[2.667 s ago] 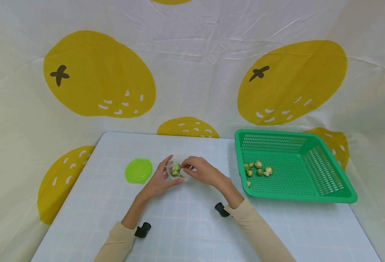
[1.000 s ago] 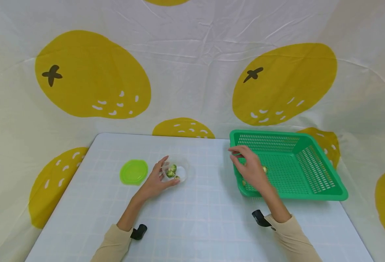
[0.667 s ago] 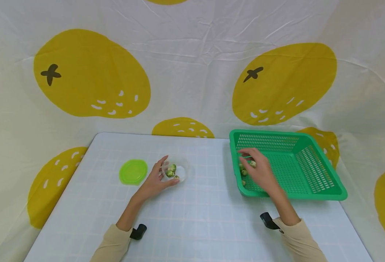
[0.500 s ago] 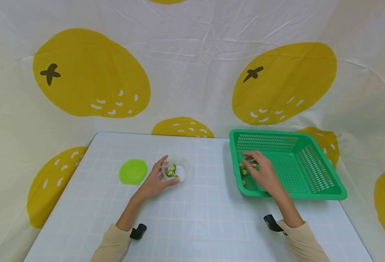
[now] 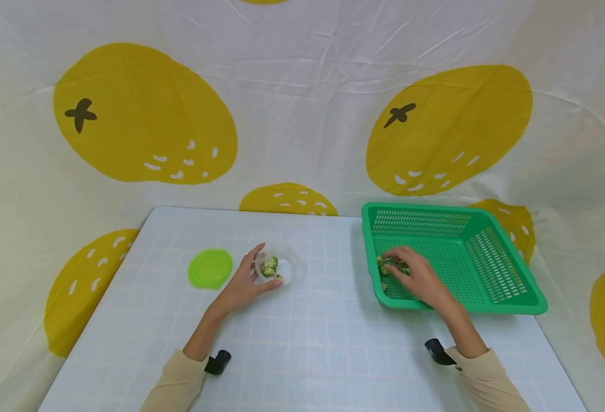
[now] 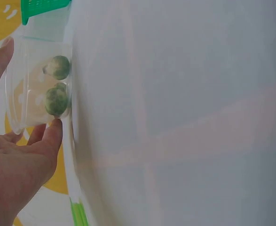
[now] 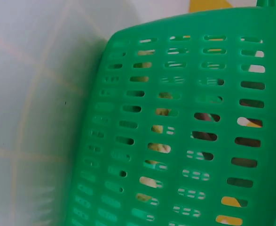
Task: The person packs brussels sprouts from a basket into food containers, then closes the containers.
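In the head view, the left hand (image 5: 242, 287) holds the clear cup (image 5: 286, 269) with thumb and fingers curled about its side; a few sprouts (image 5: 270, 266) lie inside, and the lime-green lid (image 5: 210, 269) rests near the cup. The right hand (image 5: 420, 280) reaches into the green basket (image 5: 462, 309), its bent fingers among the loose sprouts (image 5: 381, 261) by the near-left wall; whether it grips one cannot be told. Picking up seems the step in hand: one sprout squarely between thumb and fingertips, lightly enough to spare the leaves, would be the safer pinch. In the left wrist view the cup stands upright, sprouts at its base; a light hold should steady it without squeezing the thin wall. In the right wrist view the slotted wall masks the fingers, so lifting well above the rim looks wise.
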Demonstrator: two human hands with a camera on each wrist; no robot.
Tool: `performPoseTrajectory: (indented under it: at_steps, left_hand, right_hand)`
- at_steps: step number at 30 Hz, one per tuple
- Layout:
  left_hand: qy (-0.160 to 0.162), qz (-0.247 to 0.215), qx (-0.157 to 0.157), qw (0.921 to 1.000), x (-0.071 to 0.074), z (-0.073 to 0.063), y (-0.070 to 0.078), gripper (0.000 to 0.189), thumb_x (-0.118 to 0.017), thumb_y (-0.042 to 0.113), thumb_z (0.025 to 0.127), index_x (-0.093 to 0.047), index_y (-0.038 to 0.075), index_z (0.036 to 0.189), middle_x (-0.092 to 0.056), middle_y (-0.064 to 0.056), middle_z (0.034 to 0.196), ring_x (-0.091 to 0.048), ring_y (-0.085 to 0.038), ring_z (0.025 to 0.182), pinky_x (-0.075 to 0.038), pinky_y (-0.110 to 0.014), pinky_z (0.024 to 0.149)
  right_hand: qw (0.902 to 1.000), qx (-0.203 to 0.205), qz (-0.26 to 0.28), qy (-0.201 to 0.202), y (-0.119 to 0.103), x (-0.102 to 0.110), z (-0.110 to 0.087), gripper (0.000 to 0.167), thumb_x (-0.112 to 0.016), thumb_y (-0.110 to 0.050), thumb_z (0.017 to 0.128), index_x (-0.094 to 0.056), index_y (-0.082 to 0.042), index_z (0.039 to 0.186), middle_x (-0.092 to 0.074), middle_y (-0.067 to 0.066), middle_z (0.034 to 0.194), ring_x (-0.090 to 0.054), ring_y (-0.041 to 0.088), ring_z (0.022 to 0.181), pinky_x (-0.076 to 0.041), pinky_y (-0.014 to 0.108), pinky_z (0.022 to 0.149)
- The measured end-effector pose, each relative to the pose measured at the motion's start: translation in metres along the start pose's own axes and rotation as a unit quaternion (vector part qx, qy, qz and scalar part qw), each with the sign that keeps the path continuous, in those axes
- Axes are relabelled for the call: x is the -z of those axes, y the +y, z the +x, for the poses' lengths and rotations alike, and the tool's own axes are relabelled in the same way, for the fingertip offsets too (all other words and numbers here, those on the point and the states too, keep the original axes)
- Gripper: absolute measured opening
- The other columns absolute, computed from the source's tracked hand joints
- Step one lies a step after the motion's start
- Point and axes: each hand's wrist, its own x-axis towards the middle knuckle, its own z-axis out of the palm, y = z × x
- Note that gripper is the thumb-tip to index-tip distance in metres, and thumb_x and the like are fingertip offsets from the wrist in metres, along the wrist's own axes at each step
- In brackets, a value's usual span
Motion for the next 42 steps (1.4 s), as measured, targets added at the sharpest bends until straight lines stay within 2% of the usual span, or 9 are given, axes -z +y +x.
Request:
performPoseTrajectory:
  at_steps: [5,8,14,18,23,31,36,42]
  left_hand:
    - [0.001,0.001,0.002,1.0,0.0,0.001,0.0,0.107,-0.087,0.033,0.086,-0.016,0.022,0.165,-0.015,-0.013,0.168,-0.021,-0.031,0.154,-0.028,-0.048,0.122]
    - [0.003,0.001,0.004,1.0,0.0,0.001,0.0,0.107,-0.087,0.033,0.085,-0.017,0.022,0.165,-0.016,-0.012,0.168,-0.021,-0.03,0.154,-0.027,-0.047,0.122]
    - [0.002,0.003,0.003,1.0,-0.001,0.001,-0.001,0.106,-0.086,0.031,0.086,-0.017,0.021,0.165,-0.016,-0.015,0.168,-0.021,-0.033,0.154,-0.027,-0.049,0.122]
    - [-0.001,-0.001,-0.003,1.0,-0.002,0.0,0.001,0.103,-0.085,0.026,0.088,-0.017,0.019,0.165,-0.015,-0.018,0.167,-0.021,-0.036,0.154,-0.026,-0.052,0.122]
    - [0.0,-0.002,-0.002,1.0,-0.002,0.0,0.001,0.103,-0.085,0.027,0.088,-0.018,0.019,0.165,-0.015,-0.017,0.168,-0.02,-0.036,0.154,-0.026,-0.052,0.122]
    - [-0.002,0.0,0.008,1.0,-0.001,0.0,0.001,0.107,-0.087,0.033,0.086,-0.017,0.02,0.165,-0.016,-0.015,0.168,-0.021,-0.033,0.154,-0.028,-0.048,0.122]
    - [0.0,-0.003,0.012,0.9999,-0.001,0.0,0.0,0.108,-0.087,0.034,0.085,-0.017,0.022,0.165,-0.017,-0.014,0.167,-0.021,-0.032,0.154,-0.027,-0.047,0.122]
    - [-0.001,-0.001,0.007,1.0,0.0,0.001,-0.002,0.108,-0.087,0.034,0.085,-0.017,0.021,0.165,-0.016,-0.015,0.167,-0.02,-0.034,0.154,-0.027,-0.048,0.122]
  right_hand:
    - [0.9981,-0.003,0.018,-0.059,0.001,0.005,-0.001,0.023,-0.07,0.005,0.094,-0.067,0.008,0.117,-0.067,0.021,0.109,-0.068,0.031,0.092,-0.061,0.04,0.076]
    - [0.9936,-0.018,0.03,-0.108,0.002,0.009,-0.001,0.022,-0.07,0.003,0.095,-0.068,0.008,0.116,-0.069,0.019,0.109,-0.069,0.03,0.092,-0.061,0.04,0.078]
    - [0.9716,-0.042,0.066,-0.223,0.003,0.015,0.001,0.021,-0.069,-0.004,0.097,-0.068,0.004,0.116,-0.07,0.017,0.112,-0.068,0.029,0.096,-0.059,0.037,0.081]
    - [0.9593,-0.05,0.083,-0.265,0.006,0.016,0.002,0.023,-0.068,-0.004,0.099,-0.066,0.006,0.119,-0.068,0.018,0.115,-0.067,0.033,0.1,-0.059,0.039,0.083]
    - [0.9541,-0.053,0.099,-0.278,0.011,0.014,0.004,0.026,-0.066,-0.003,0.099,-0.063,0.009,0.122,-0.067,0.018,0.117,-0.067,0.035,0.102,-0.058,0.042,0.086]
    - [0.9552,-0.07,0.107,-0.267,0.016,0.006,0.004,0.009,-0.068,-0.008,0.099,-0.063,-0.003,0.104,-0.065,0.008,0.099,-0.063,0.021,0.09,-0.056,0.034,0.077]
    - [0.9567,-0.06,0.101,-0.266,0.016,0.004,0.005,0.009,-0.068,-0.006,0.098,-0.066,0.0,0.105,-0.066,0.008,0.097,-0.063,0.019,0.087,-0.056,0.033,0.074]
    - [0.9548,-0.057,0.098,-0.275,0.016,0.007,0.006,0.006,-0.066,-0.005,0.099,-0.07,-0.003,0.102,-0.068,0.005,0.096,-0.06,0.017,0.084,-0.053,0.031,0.071]
